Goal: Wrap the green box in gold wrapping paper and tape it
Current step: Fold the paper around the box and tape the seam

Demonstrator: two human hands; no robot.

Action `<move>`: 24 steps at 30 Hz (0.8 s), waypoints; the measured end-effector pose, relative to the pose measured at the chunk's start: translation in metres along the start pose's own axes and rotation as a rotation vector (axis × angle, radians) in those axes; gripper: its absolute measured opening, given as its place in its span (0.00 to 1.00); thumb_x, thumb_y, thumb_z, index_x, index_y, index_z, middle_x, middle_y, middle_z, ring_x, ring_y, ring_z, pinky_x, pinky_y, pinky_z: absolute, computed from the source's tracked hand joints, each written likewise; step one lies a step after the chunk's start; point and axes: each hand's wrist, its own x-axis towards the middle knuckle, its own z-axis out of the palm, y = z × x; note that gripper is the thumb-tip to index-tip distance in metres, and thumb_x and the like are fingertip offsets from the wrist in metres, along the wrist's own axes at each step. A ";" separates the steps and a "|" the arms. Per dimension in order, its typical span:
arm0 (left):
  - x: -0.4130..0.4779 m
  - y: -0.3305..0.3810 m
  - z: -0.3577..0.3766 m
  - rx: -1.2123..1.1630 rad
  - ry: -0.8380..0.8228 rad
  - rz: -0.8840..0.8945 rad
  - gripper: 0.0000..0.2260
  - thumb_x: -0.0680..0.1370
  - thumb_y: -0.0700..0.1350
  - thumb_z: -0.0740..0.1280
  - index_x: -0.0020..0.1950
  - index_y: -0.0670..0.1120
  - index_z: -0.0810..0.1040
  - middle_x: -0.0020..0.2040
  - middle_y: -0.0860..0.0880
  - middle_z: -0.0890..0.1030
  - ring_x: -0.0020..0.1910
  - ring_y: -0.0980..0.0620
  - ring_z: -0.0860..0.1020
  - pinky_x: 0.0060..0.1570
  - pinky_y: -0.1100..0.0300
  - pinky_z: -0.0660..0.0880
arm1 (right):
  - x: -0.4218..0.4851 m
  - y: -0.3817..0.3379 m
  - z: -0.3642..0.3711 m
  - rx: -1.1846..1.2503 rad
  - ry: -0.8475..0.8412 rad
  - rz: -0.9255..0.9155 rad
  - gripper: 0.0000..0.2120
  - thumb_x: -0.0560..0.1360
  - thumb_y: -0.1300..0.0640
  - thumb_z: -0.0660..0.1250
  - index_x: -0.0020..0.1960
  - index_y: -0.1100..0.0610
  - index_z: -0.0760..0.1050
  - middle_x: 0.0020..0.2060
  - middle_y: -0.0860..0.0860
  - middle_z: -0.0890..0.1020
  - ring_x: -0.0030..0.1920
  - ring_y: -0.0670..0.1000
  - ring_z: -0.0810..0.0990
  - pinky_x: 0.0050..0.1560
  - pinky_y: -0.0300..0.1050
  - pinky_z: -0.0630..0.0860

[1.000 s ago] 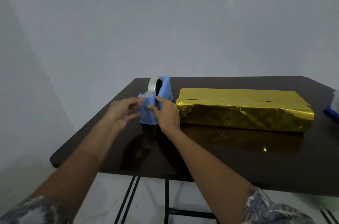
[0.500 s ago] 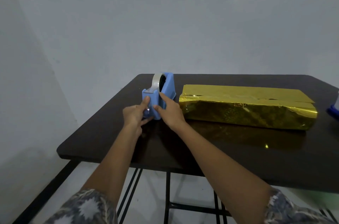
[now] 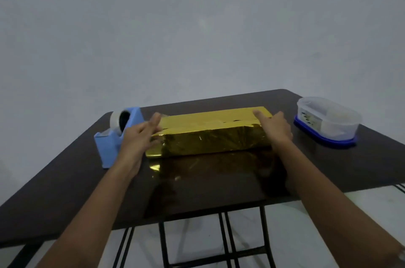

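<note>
The gold-wrapped box [image 3: 210,136] is being steadied at the centre of the frame on the dark worktop [image 3: 219,186], its green surface being hidden entirely by the paper. Half a second earlier both hands were being held on the blue tape dispenser [image 3: 111,145]; that is now being left alone at the left of the frame, and the hands are being brought to the package's two ends. The left hand [image 3: 138,140] is being laid, fingers mostly straight, against the left end, where a gold flap [image 3: 153,154] is jutting out at the base; whether a strip of tape is being carried cannot be told. The right hand [image 3: 276,128] is being pressed open against the right end, index finger stretched along the top, nothing being gripped. A clear plastic container [image 3: 327,122] is sitting apart at the right. The shift is being read as tape-fetching giving way to sealing the end folds.
</note>
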 end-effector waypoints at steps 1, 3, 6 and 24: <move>0.007 0.010 0.020 0.033 -0.100 0.004 0.21 0.65 0.62 0.67 0.41 0.44 0.79 0.43 0.48 0.80 0.47 0.54 0.79 0.49 0.57 0.77 | 0.004 0.003 -0.004 0.086 -0.087 0.074 0.40 0.73 0.36 0.63 0.74 0.61 0.57 0.71 0.58 0.66 0.70 0.60 0.65 0.69 0.58 0.64; 0.022 0.024 0.057 0.141 -0.296 0.003 0.21 0.67 0.62 0.67 0.42 0.44 0.81 0.45 0.48 0.81 0.51 0.53 0.79 0.48 0.57 0.76 | 0.006 0.002 -0.010 0.322 -0.237 0.178 0.40 0.73 0.39 0.66 0.74 0.61 0.56 0.71 0.58 0.65 0.70 0.59 0.64 0.69 0.53 0.62; 0.045 0.035 0.097 0.388 -0.520 -0.023 0.14 0.75 0.55 0.67 0.44 0.44 0.81 0.46 0.48 0.81 0.53 0.50 0.79 0.50 0.56 0.76 | 0.006 -0.006 -0.016 0.434 -0.328 0.216 0.37 0.73 0.46 0.69 0.73 0.61 0.58 0.68 0.58 0.68 0.63 0.56 0.70 0.56 0.47 0.68; 0.091 0.040 0.157 0.918 -0.908 -0.106 0.15 0.79 0.54 0.61 0.39 0.46 0.75 0.36 0.51 0.75 0.39 0.54 0.73 0.44 0.60 0.70 | 0.019 0.013 -0.004 0.659 -0.402 0.162 0.11 0.72 0.57 0.72 0.40 0.57 0.70 0.36 0.52 0.77 0.35 0.48 0.77 0.31 0.39 0.71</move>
